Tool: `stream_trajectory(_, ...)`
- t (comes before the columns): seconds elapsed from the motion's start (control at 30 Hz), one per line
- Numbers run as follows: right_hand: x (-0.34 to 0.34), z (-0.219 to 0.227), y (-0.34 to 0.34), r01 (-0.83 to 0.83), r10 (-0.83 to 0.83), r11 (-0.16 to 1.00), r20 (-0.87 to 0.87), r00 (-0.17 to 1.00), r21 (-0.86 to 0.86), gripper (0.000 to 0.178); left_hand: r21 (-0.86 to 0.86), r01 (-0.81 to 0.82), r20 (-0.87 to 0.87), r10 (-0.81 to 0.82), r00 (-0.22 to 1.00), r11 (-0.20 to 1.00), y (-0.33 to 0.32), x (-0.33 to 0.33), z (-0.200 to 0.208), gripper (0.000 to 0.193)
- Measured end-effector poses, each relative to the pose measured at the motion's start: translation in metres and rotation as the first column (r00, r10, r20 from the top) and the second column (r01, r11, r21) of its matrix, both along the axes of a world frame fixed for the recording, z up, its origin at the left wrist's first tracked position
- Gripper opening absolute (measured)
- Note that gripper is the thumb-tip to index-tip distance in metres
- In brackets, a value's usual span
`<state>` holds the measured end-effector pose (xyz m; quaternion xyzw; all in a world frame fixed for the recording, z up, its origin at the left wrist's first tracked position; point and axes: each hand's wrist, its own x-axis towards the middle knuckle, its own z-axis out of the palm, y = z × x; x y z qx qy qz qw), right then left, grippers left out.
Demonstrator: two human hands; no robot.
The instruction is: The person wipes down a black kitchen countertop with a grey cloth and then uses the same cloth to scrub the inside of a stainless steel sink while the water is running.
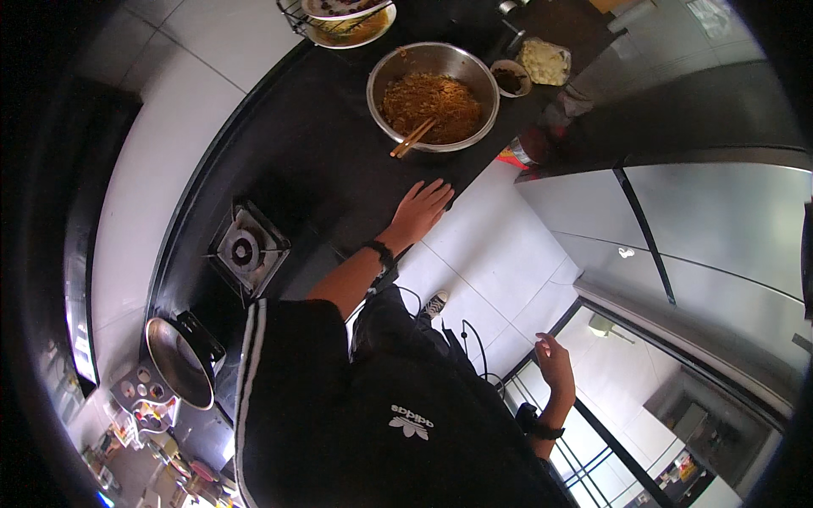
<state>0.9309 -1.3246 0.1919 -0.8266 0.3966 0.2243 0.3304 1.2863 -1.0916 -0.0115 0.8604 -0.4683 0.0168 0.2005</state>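
Note:
My left hand [422, 211] lies palm down on the dark counter [322, 161], at its front edge, with the fingers stretched out. Just beyond it stands a steel mixing bowl [486, 89] holding reddish-brown shredded or noodle-like food [430, 103]. A pair of wooden chopsticks [413, 137] leans in the bowl, ends over the near rim; no hand touches it. Off to the right, my right hand [553, 359] hangs in the air away from the counter. Its fingers are loosely bent, and nothing shows in them.
Right of the mixing bowl sit a small bowl of dark stuff [508, 80] and a container of pale chunks [544, 63]. A wire rack with dishes [349, 32] stands behind. At left are a gas burner [246, 250] and a frying pan [179, 364]. A steel fridge [711, 212] flanks the right.

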Motion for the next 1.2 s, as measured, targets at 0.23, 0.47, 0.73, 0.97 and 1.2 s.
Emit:
stream_trajectory(0.23, -0.040, -0.007, 0.006, 0.023, -0.025, 1.000, -0.131, 0.991, -0.018, 0.032, -0.022, 0.002, 0.004, -0.002, 1.000, 1.000, -0.069, 0.046, -0.017, 0.047)
stream_trajectory(0.47, -0.012, -0.005, 0.014, -0.002, 0.006, 0.999, -0.097, 0.995, 0.041, 0.032, 0.027, 0.085, -0.106, -0.082, 0.991, 0.996, 0.002, 0.008, -0.001, 0.048)
stream_trajectory(0.73, -0.001, 0.000, 0.016, 0.016, -0.015, 1.000, -0.067, 0.998, 0.013, 0.031, -0.003, 0.113, -0.111, -0.113, 0.987, 0.994, 0.047, -0.009, 0.007, 0.052)
stream_trajectory(0.97, -0.047, 0.017, 0.032, 0.165, -0.167, 0.986, -0.115, 0.979, -0.026, 0.033, -0.039, 0.077, -0.105, -0.081, 0.991, 0.996, -0.067, 0.056, -0.008, 0.045)
stream_trajectory(1.2, -0.116, 0.023, 0.061, 0.318, -0.324, 0.946, -0.249, 0.913, -0.065, 0.032, -0.058, -0.076, 0.016, 0.077, 0.997, 0.995, -0.132, 0.084, -0.038, 0.045)
